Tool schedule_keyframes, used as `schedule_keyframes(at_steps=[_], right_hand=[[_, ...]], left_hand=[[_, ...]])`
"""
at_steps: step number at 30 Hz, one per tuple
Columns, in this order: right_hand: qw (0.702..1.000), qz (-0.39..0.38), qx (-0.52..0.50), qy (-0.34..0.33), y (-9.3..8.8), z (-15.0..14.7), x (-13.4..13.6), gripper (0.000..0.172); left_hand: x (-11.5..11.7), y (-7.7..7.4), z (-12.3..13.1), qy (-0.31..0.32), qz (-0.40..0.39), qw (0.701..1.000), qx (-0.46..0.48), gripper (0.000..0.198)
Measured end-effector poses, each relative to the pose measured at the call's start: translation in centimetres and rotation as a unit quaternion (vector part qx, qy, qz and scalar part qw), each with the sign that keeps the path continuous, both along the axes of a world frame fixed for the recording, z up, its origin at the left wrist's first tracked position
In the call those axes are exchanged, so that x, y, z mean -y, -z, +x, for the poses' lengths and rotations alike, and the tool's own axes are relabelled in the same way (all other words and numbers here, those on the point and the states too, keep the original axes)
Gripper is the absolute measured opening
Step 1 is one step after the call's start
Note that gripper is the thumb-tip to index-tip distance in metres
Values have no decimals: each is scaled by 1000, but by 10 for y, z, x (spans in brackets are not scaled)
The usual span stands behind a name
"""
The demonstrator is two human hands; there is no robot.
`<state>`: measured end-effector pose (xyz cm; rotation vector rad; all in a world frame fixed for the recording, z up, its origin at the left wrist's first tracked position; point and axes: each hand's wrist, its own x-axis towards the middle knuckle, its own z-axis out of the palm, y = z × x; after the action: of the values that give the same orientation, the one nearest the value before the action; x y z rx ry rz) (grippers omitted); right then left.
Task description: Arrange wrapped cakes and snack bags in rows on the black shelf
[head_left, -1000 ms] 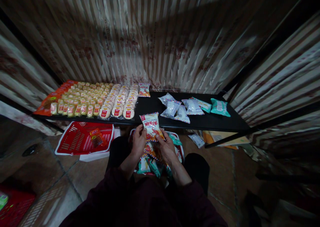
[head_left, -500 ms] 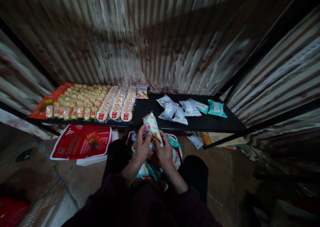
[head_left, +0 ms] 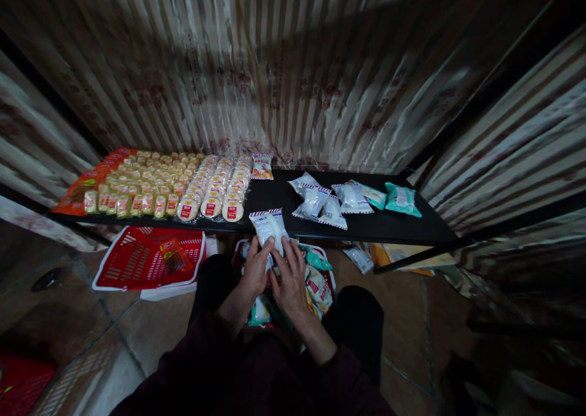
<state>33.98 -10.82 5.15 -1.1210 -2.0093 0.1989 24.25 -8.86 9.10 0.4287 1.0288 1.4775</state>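
Observation:
A small snack bag (head_left: 270,224) with a striped top edge shows its pale printed back, seam upward, above the basket and in front of the shelf edge. My left hand (head_left: 257,266) grips it at the lower left, thumb on top. The fingers of my right hand (head_left: 291,276) lie across its lower right part, pressing it from above. Below both hands is a basket (head_left: 333,282) of green and white snack bags (head_left: 319,288), partly hidden by my arms.
On the black shelf (head_left: 274,190) are small wrapped cakes (head_left: 146,202), rows of round crackers (head_left: 211,205), an upright snack bag (head_left: 262,166), several bags lying face down (head_left: 314,201) and a green bag (head_left: 403,199). A red basket (head_left: 123,263) with an orange packet (head_left: 173,255) stands at lower left.
The snack bag in my hands has turned from its printed front to its pale back. My right hand has shifted from its side to over its lower part.

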Motion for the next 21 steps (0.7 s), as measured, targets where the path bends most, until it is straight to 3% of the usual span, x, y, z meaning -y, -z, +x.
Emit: schedule_keyframes(at_steps=[6,13,21], right_hand=[[1000,-1,-11,-24,-9,4,5,54],[999,28,-43,-9,-15,9,3,47],[998,38,-37,-21,-16,13,-3,46]], left_hand=[[-1,4,-7,16,2,999,52,59],[-3,14,-16,43,15,996,73,46],[-5,11,-23,76,-8,985,155,38]])
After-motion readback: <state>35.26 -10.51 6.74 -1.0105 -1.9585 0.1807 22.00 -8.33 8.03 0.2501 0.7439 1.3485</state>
